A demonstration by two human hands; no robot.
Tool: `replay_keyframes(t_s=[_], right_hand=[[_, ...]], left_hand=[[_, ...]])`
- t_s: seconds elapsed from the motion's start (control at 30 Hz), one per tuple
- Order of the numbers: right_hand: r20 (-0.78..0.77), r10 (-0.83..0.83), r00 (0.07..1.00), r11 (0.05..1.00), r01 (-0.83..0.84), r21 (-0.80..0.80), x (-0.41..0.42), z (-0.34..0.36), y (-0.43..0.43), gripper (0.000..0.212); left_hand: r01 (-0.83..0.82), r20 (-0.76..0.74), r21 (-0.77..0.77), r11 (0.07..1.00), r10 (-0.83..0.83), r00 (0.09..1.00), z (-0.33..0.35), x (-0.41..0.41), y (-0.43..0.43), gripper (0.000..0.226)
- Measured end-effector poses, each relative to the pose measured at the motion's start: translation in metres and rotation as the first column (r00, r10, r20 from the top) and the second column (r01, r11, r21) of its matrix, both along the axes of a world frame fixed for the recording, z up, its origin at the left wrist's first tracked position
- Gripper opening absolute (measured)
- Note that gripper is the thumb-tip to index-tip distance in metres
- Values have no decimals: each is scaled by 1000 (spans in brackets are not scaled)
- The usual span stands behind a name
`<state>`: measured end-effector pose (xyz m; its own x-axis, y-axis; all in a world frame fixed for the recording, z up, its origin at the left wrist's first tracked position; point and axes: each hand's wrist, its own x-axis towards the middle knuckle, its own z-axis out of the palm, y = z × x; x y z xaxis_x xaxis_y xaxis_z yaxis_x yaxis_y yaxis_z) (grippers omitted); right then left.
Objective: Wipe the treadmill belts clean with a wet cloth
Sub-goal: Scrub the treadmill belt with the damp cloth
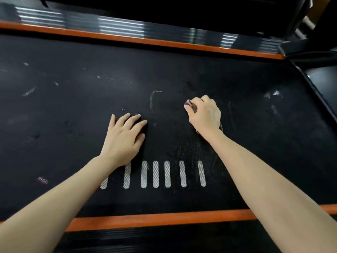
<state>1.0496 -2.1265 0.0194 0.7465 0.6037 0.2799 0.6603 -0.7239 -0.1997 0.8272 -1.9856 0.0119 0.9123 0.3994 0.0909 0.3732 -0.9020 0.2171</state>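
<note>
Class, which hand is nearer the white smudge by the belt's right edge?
Right. The right hand, gripping the cloth, lies left of the smudge; the left hand rests flat farther left.

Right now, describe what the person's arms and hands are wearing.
Nothing is worn. The left hand and right hand are bare, without gloves, rings or a watch. The left forearm and right forearm are bare too, no sleeve in view.
</note>
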Motion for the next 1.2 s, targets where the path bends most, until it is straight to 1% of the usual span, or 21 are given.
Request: replay_keyframes(t_s=[0.13,0.23,0.33,0.43,0.53,0.6,0.63,0.67,0.73,0.77,0.83,0.87,0.9,0.93,0.97,1.0,1.07,1.1,1.13,1.17,1.2], right_hand=[[25,27,999,997,-29,76,3,-7,-3,28],[43,110,993,987,-114,111,13,-7,-1,23],[64,162,985,978,-169,124,31,-9,4,22],[76,82,994,989,-91,115,65,-9,26,27],[-13,-117,993,990,118,72,94,-1,64,34],[-52,-136,989,987,140,84,90,4,82,34],[-58,-98,993,991,103,88,79,4,84,33],[-45,-11,999,994,15,105,62,1,82,30],[-36,240,970,959,-231,163,4,-2,63,27],[-68,383,921,913,-367,178,-29,-2,48,27],[-136,628,767,776,-601,190,-74,2,20,26],[-140,692,708,721,-667,189,-76,3,15,25],[-122,716,687,697,-695,174,-68,3,16,26],[-73,701,709,711,-688,146,-53,2,26,27],[-10,647,762,757,-641,126,-35,3,42,28],[47,549,834,825,-550,126,-14,3,64,29],[32,298,954,949,-299,102,24,3,106,31],[1,205,979,975,-204,90,33,2,120,31],[5,158,987,983,-158,88,32,1,128,30],[13,151,989,985,-151,88,25,-1,130,29],[31,196,980,973,-198,115,11,-1,122,27]], left_hand=[[-51,7,93,994,50,999,11,24,32,50],[-146,-24,87,985,149,989,14,55,58,46],[-147,-65,87,985,153,986,5,81,75,51],[-157,-51,47,986,159,986,-7,89,82,51],[-151,-30,56,987,153,988,-13,89,84,52],[-148,-16,47,988,149,989,-11,89,84,56],[-144,-18,41,989,145,989,-11,89,85,54],[-143,-20,39,989,144,989,-12,89,85,51],[-144,-11,35,989,145,989,-13,89,85,51],[-142,-3,38,989,142,990,-12,88,85,56],[-127,16,45,991,127,992,-10,88,86,65],[-123,23,40,992,122,992,-10,87,86,65],[-128,27,24,992,127,992,-9,87,86,62],[-137,28,6,991,137,990,-9,87,87,57],[-146,25,-12,989,147,989,-9,87,87,51],[-153,20,-22,988,153,988,-10,87,88,48],[-163,17,-37,986,163,986,-10,88,88,49],[-165,23,-49,985,166,986,-10,88,88,50],[-165,29,-60,985,167,986,-10,89,88,50],[-163,32,-69,984,165,986,-10,89,88,50],[-161,34,-73,984,164,986,-10,89,88,50]])
